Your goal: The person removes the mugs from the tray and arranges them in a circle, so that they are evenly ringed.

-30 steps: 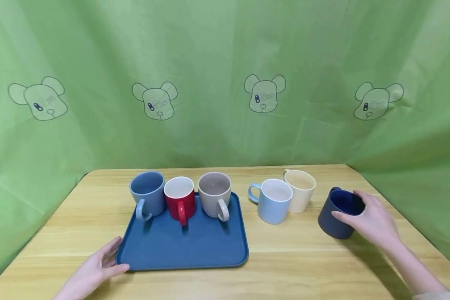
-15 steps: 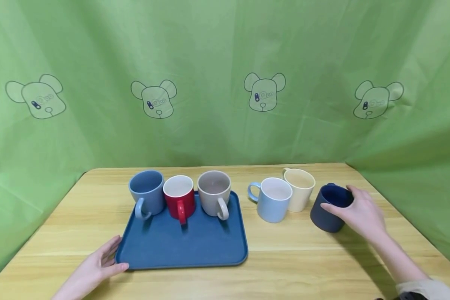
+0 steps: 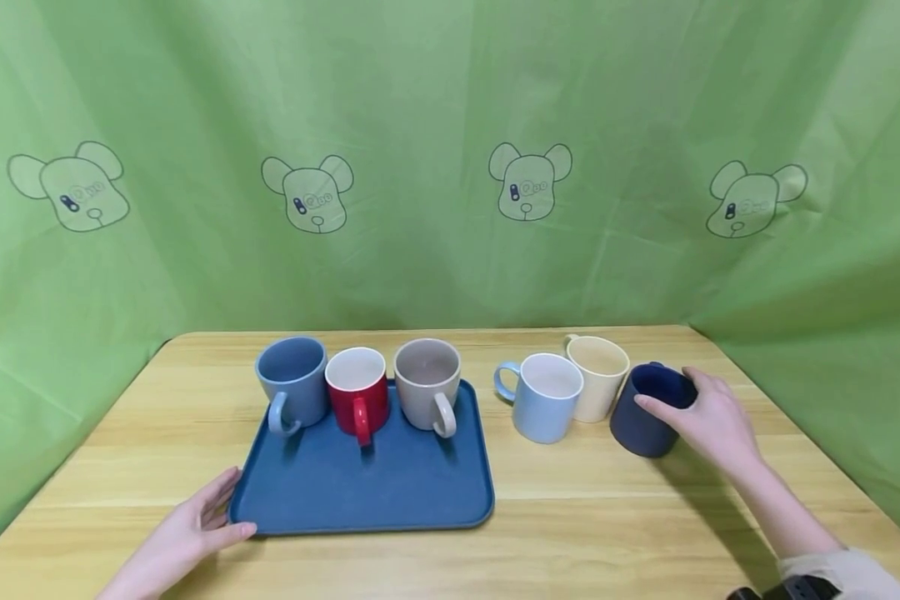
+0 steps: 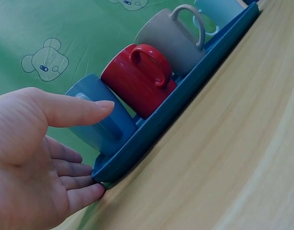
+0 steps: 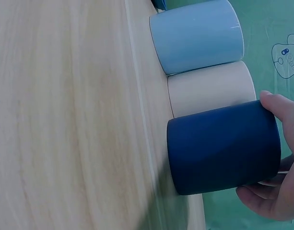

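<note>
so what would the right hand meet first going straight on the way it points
The navy mug in the right hand would likely meet the cream mug first; whether they touch is unclear.

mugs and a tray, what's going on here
A person's right hand grips a dark blue mug near its rim, close beside a cream mug that stands on the table with a light blue mug. The left hand is at the near left corner of the tray. On its far side, a blue mug, a red mug and a gray mug stand in a row.
</note>
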The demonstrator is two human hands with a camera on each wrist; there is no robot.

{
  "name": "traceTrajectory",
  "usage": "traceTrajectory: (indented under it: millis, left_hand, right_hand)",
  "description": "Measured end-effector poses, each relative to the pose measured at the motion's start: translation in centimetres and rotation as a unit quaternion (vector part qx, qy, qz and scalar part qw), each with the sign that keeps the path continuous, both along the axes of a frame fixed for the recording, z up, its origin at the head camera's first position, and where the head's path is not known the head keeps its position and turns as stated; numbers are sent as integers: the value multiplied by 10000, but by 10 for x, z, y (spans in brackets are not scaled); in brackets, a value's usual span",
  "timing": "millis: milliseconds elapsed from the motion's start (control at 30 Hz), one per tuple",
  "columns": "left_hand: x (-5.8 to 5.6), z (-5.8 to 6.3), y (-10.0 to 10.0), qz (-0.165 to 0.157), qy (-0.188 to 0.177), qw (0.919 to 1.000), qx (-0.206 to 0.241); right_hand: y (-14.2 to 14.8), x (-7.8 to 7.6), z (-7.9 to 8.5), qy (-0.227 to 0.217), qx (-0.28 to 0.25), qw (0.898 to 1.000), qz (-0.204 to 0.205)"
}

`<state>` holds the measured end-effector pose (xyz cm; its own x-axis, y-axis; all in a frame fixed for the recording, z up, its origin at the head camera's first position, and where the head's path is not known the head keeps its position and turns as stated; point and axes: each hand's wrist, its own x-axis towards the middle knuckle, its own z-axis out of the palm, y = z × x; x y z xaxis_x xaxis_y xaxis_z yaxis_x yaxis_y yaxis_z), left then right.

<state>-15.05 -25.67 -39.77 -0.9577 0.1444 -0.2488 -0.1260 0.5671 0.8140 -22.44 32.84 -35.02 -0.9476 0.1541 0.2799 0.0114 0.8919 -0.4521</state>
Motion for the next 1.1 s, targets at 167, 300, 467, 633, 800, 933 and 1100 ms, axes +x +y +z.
traceTrajectory:
  millis: [167, 300, 467, 633, 800, 933, 1100]
  left_hand:
    - [-1, 1, 1, 46, -102, 9998, 136]
    - [-2, 3, 2, 84, -131, 9994, 306]
    - [-1, 4, 2, 16, 22, 9991, 433]
    - [0, 3, 1, 37, 25, 9990, 444]
    - [-1, 3, 2, 132, -144, 9991, 381]
    - [-1, 3, 3, 177, -209, 9990, 348]
    - [0, 2, 2, 220, -246, 9986, 405]
  right_hand:
    - [1, 2, -2, -108, -10, 9999, 21]
    - [2, 2, -2, -141, -23, 9999, 29]
    - [3, 5, 1, 69, -114, 9997, 185]
    - [-2, 9, 9, 623, 49, 9970, 457]
    - [-16, 13, 23, 1131, 26, 9904, 791]
    - [-36, 17, 37, 1298, -329, 9843, 1145]
    - [-64, 15, 48, 1163, -833, 9777, 1537]
